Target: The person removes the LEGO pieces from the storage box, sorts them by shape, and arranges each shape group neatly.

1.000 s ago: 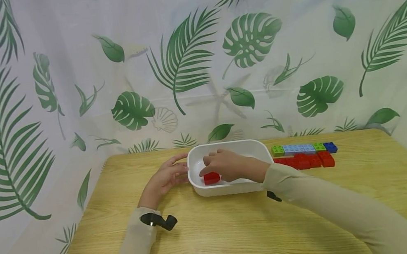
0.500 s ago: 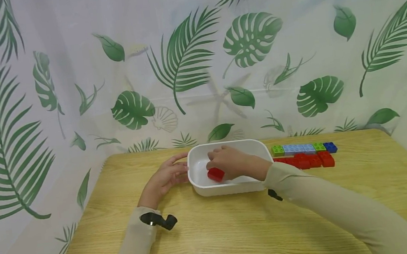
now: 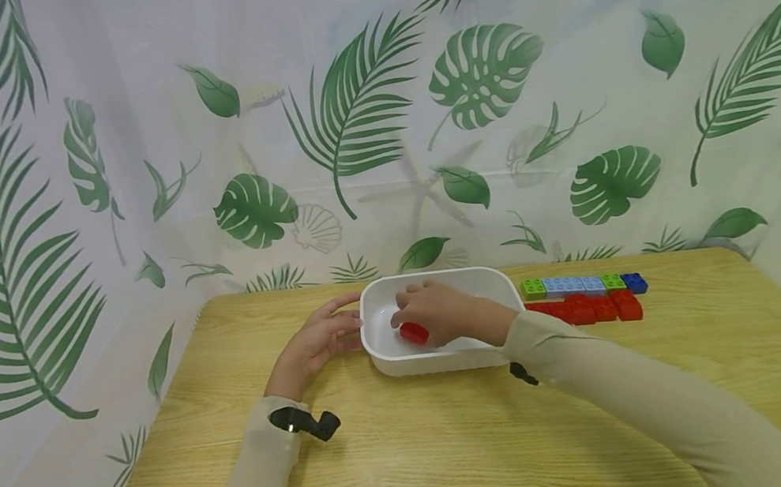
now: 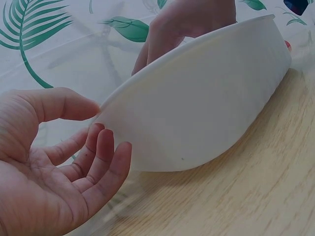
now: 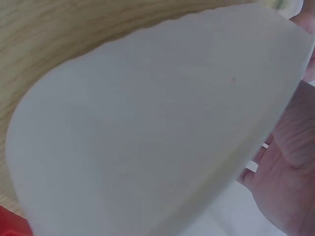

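A white plastic bin stands at the back middle of the table. My left hand is at its left end; in the left wrist view the thumb meets the rim and the loosely bent fingers rest against the outer wall. My right hand reaches down inside the bin and holds a red toy block, which looks tilted. Its fingertips are partly hidden in the head view. In the right wrist view the bin wall covers the block, while part of the hand shows beyond the rim.
Right of the bin lie a row of green, light blue and dark blue building blocks and a row of red blocks in front of it. The wooden table ends at a leaf-patterned curtain.
Inside the bin the red block has shifted slightly right and turned, with my right hand also moving a little right. My left hand has stayed at the bin's left end.
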The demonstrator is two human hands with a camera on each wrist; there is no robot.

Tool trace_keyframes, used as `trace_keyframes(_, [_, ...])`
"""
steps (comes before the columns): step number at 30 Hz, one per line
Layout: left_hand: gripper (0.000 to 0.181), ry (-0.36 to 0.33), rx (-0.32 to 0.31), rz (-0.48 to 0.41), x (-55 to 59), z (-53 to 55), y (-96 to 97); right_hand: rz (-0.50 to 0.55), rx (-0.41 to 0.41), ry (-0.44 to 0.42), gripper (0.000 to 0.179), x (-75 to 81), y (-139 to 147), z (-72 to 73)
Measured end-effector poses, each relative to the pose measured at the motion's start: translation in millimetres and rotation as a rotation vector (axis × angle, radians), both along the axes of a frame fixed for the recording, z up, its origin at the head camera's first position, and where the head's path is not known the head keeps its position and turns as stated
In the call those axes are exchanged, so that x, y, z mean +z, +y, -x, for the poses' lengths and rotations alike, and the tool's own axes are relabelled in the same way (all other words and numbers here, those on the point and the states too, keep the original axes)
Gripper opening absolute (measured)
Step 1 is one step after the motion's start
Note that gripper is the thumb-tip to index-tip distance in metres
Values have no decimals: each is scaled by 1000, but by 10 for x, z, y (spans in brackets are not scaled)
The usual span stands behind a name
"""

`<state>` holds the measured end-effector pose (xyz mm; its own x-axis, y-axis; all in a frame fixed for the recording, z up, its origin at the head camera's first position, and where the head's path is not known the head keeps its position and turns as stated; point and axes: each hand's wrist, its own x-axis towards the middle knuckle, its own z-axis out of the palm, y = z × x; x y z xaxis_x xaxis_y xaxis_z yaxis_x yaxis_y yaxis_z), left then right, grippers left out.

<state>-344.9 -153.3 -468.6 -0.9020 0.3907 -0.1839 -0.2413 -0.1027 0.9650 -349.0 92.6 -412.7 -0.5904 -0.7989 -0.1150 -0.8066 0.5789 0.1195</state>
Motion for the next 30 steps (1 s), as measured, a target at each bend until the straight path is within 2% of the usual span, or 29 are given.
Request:
trace_keyframes(16, [59,-11,-3,1,-21,17,4,-46,20,51,32,-39,-55,8])
trace_keyframes(22, [58,-22,9,0,-17,17,7,-46,-8,42,39,-18,-28,18])
trace_keyframes(26, [58,-26,14,-3,-16,13,7,-2,-28,18,43,3,51,28])
trace_keyframes(30, [59,-18,5,-9,-18,11,3,108,-51,-14,46,54,190,36])
